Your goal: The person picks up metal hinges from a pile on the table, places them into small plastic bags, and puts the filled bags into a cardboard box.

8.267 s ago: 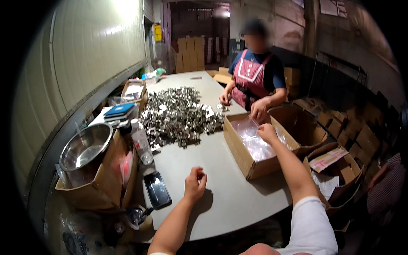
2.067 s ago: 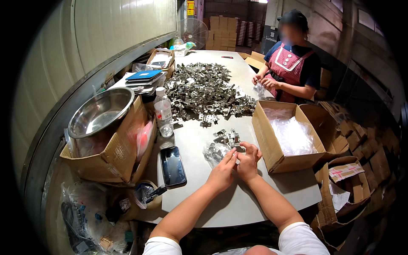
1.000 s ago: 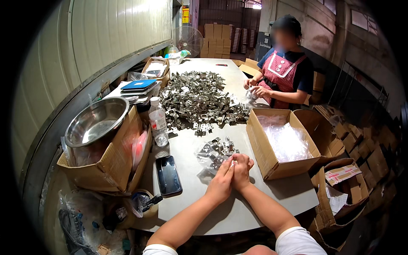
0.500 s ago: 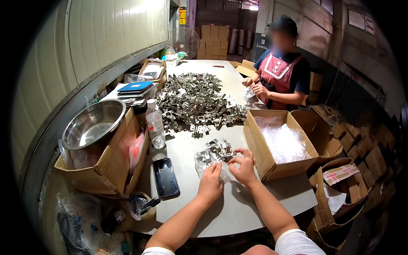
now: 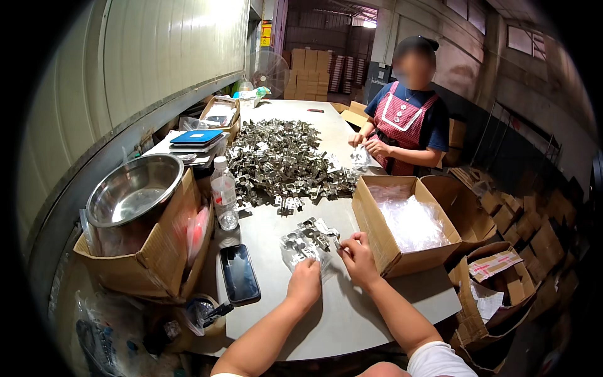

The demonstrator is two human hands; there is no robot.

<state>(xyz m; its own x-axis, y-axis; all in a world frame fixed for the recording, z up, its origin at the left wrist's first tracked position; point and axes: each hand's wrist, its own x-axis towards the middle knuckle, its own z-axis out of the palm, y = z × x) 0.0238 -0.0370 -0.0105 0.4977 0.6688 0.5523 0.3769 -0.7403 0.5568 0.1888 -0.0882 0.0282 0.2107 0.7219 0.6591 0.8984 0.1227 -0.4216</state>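
My left hand (image 5: pixel 305 283) is closed on the near edge of a clear plastic bag (image 5: pixel 325 262) on the grey table. Metal brackets (image 5: pixel 304 244) lie in and against the bag. To its right, my right hand (image 5: pixel 357 259) pinches a small shiny metal bracket (image 5: pixel 337 242) between thumb and fingers. A few loose brackets (image 5: pixel 320 227) sit just beyond the bag. Farther back, a large heap of the same metal brackets (image 5: pixel 276 157) covers the middle of the table (image 5: pixel 264 220).
Right of my hands stands a cardboard box (image 5: pixel 392 264) of clear bags. On the left are a phone (image 5: pixel 240 274), a water bottle (image 5: pixel 224 195) and a steel bowl (image 5: pixel 135 191) on a carton (image 5: pixel 151 270). Across the table, a person in a checked apron (image 5: pixel 402 119) handles a bag (image 5: pixel 360 158).
My right hand has drawn its fingers together on a bracket near the bag's opening. More brackets show at the bag, and my left hand keeps its hold. The view has shifted slightly.
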